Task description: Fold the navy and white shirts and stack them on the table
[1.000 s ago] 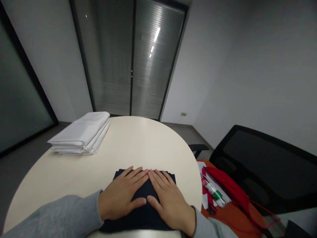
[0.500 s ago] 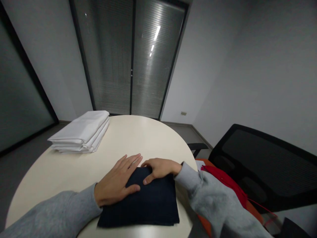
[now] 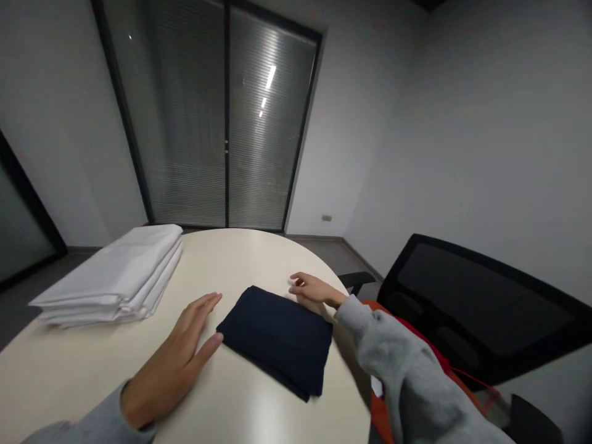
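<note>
A dark navy folded cloth (image 3: 280,339) lies flat on the pale round table (image 3: 240,259), turned at a slant. To its left is my left hand (image 3: 176,357), open with the thumb apart from the fingers; the thumb tip comes close to the cloth's left corner, and I cannot tell whether it touches. My right hand (image 3: 314,288) hovers by the far right edge of the cloth, fingers loosely curved and apart, holding nothing.
A stack of folded white cloths (image 3: 115,271) sits on the left of the table. At the right stands a black mesh chair (image 3: 467,302) with an orange seat and red fabric (image 3: 428,345) on it. Behind the table are a glass partition with blinds (image 3: 194,135) and grey walls.
Both hands have come off the navy cloth, the left moving left and the right toward the far right. The cloth has turned on the table. The camera view has shifted right.
</note>
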A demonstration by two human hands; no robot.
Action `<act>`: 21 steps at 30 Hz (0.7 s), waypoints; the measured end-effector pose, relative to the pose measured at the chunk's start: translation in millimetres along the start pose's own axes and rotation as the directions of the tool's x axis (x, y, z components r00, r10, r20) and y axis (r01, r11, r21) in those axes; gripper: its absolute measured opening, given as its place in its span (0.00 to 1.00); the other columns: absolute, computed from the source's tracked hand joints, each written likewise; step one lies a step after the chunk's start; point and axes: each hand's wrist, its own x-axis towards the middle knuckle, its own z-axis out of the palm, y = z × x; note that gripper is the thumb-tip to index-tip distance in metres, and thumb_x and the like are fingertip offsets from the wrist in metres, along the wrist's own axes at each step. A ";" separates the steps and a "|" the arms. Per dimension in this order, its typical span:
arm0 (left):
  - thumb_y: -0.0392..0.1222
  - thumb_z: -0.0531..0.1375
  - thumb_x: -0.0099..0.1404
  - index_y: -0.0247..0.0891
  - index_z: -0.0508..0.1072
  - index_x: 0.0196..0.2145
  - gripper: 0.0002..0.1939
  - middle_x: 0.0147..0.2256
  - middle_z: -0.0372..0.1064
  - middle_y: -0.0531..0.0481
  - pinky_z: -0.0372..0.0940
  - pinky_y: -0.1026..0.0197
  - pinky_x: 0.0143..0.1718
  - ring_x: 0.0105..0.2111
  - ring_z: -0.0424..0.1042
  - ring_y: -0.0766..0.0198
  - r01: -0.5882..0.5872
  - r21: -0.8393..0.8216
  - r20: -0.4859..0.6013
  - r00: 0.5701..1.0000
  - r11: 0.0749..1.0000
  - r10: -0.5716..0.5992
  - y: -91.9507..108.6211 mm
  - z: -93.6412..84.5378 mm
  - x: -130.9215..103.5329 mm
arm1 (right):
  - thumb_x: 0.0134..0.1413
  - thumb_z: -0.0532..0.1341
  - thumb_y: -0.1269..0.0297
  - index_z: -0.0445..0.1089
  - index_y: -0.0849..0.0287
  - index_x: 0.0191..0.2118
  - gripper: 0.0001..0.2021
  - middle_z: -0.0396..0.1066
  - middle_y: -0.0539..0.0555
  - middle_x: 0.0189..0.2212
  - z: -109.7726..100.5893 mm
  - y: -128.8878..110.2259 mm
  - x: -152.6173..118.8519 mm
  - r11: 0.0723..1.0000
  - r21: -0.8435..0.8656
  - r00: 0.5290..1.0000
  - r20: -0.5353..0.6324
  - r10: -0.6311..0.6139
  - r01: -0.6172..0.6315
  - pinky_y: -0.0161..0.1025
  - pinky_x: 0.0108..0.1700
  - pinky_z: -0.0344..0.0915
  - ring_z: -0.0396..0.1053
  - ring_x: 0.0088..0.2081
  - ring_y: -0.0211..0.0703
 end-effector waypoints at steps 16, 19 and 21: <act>0.51 0.57 0.74 0.60 0.42 0.76 0.40 0.71 0.54 0.44 0.72 0.49 0.60 0.65 0.67 0.47 -0.123 0.126 0.071 0.991 0.984 0.115 13.7 -5.0 0.8 | 0.67 0.64 0.54 0.72 0.60 0.55 0.18 0.74 0.58 0.54 -45.5 52.3 73.5 0.969 -0.123 0.960 -0.208 0.188 -0.216 0.55 0.57 0.70 0.74 0.53 0.51; 0.50 0.58 0.73 0.61 0.39 0.76 0.43 0.70 0.57 0.45 0.74 0.49 0.59 0.64 0.69 0.47 -0.185 0.125 0.115 0.978 0.975 0.171 16.4 -3.5 1.7 | 0.70 0.59 0.49 0.64 0.59 0.66 0.27 0.64 0.66 0.64 -55.5 65.4 93.4 0.917 -0.149 0.873 -0.392 0.289 -0.370 0.66 0.64 0.60 0.65 0.63 0.61; 0.49 0.59 0.72 0.60 0.38 0.76 0.44 0.71 0.57 0.46 0.75 0.50 0.59 0.64 0.69 0.48 -0.216 0.118 0.136 0.970 0.969 0.199 16.3 -2.8 -0.6 | 0.71 0.54 0.44 0.55 0.56 0.73 0.33 0.52 0.69 0.72 -44.8 63.5 105.2 0.896 -0.178 0.836 -0.469 0.286 -0.406 0.72 0.67 0.49 0.53 0.70 0.69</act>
